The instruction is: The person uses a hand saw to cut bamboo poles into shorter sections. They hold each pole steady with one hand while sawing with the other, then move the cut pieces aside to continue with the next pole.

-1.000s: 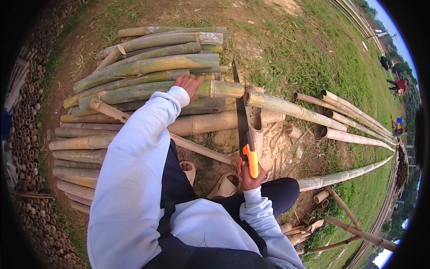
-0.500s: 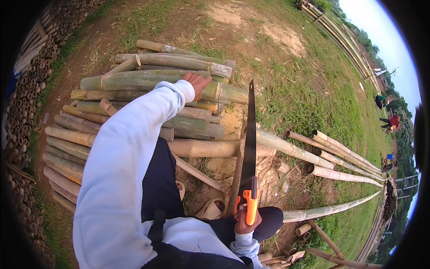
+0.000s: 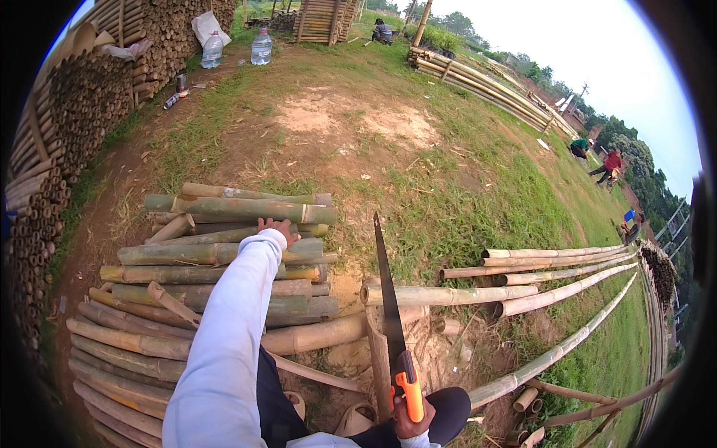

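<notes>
My left hand (image 3: 277,228) stretches out on a white sleeve and rests on top of a pile of cut green-brown bamboo pieces (image 3: 202,287). Its fingers touch a piece near the pile's top. My right hand (image 3: 409,417) grips the orange handle of a hand saw (image 3: 390,299), low in the frame over my knee. The saw's dark blade points up and away, its tip above a long bamboo pole (image 3: 441,293) that lies across in front of me on a wooden rest.
Long bamboo poles (image 3: 556,265) lie to the right on the grass. A wall of stacked bamboo (image 3: 67,119) runs along the left, with two water bottles (image 3: 237,48) by it. Other people crouch at work far off right (image 3: 601,160) and at the back (image 3: 382,31).
The view has tilted up, showing more of the field. My left hand stays on the bamboo pile. The saw in my right hand has swung more upright.
</notes>
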Tool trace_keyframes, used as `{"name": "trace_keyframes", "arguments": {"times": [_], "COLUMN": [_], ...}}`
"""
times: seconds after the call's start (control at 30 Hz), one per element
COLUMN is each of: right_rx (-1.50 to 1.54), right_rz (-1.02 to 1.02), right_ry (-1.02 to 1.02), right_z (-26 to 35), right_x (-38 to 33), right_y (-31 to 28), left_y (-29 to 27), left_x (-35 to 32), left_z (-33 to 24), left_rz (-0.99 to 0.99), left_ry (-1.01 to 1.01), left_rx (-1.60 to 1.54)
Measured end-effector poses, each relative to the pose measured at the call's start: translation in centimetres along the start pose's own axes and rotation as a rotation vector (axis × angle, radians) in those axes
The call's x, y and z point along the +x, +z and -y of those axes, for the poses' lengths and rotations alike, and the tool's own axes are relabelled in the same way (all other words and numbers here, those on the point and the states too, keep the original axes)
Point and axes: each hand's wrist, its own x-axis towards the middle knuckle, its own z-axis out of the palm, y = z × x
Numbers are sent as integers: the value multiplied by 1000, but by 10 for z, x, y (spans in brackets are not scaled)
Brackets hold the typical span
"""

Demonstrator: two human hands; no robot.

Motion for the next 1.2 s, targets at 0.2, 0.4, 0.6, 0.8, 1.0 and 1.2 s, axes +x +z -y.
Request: {"name": "trace_keyframes", "arguments": {"times": [0.2,0.4,0.6,0.8,1.0,1.2], "right_rx": [3,104,26,82,202,155], "right_rz": [-31,-88,-176,-218,-269,-335], "right_ry": [117,66,-79,-79,-16,2], "right_z": [0,6,-25,-54,-60,-68], "right_x": [5,36,99,137,132,135], "right_y": [-21,-23,-48,-43,-44,-45], "left_y": [5,20,-4,34,88,55], "left_x": [-16,-14,-82,-114,-135,-152], "left_z": [-23,2,-61,-36,-30,-60], "left_rz": [-89,-328,-110,-161,-324,-219], "left_ry": [218,353,253,541,535,299], "left_rx": [-32,-168,81,-123,-535,-369]}}
